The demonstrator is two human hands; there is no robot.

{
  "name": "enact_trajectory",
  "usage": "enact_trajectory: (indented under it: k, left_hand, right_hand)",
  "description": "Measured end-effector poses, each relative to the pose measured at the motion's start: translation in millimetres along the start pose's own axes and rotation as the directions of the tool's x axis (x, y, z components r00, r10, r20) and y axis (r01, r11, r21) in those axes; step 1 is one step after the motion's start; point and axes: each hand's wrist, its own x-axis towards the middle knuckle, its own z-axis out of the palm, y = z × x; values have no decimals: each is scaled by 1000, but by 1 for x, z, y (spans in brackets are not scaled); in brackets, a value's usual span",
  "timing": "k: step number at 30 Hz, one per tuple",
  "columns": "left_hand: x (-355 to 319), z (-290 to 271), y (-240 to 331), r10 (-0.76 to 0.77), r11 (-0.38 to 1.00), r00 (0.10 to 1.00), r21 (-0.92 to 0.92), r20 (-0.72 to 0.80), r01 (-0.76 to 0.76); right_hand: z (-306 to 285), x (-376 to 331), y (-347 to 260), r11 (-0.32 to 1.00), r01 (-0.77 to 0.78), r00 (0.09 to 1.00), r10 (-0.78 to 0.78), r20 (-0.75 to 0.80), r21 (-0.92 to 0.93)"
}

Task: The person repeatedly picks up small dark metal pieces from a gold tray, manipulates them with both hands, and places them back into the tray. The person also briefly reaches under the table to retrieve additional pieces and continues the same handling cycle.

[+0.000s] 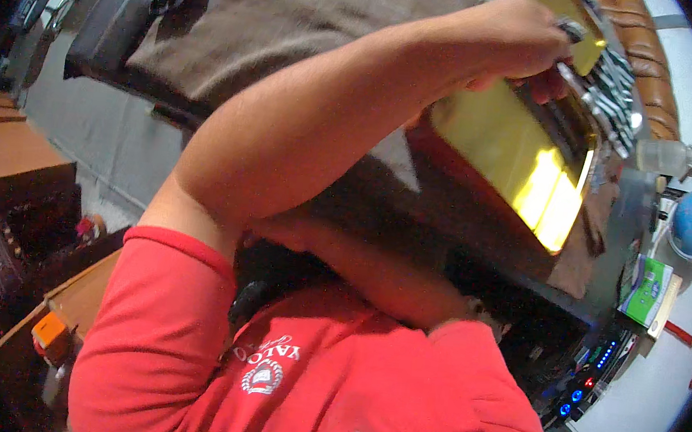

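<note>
- The glossy gold panel [493,138] lies at the right of the brown cloth [238,42] covering the table [97,54], partly hidden by the left hand [517,46].
- That hand's grip is curled beside a slim silvery piece [568,72]; blur leaves me unable to tell whether it closes on it.
- The right hand [279,231] sits in shadow below the left arm; I cannot tell its grip.
- The panel looks stiff and smooth, probably slippery and quick to smudge or scratch; its weight is unclear. Best held by opposite edges, off the shiny face.
- The black-and-white striped piece [616,91] beside it looks light; its material is too blurred to judge.
</note>
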Motion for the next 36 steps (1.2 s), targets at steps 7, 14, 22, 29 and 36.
enact_trajectory:
  k: [7, 14, 22, 29, 36]
  left_hand:
    - [-15, -2, 10, -96, 958, 987, -257, 125, 126]
    - [-13, 2, 5, -119, 931, 983, -328, 139, 160]
    - [-14, 6, -3, -98, 905, 973, -389, 207, 174]
    - [-19, 7, 1, -75, 948, 976, -290, 205, 134]
    - [-20, 8, 6, -123, 944, 974, -279, 190, 174]
  right_hand:
    - [9, -127, -113, 660, 242, 965, -239, 106, -711]
    - [-29, -257, -245, 324, 30, 605, -759, -241, -945]
    - [-83, -258, -280, 197, -351, 499, -788, -361, -915]
    - [-94, -247, -285, 63, -353, 571, -775, -269, -933]
    - [-88, -248, -292, 243, -404, 540, -715, -444, -882]
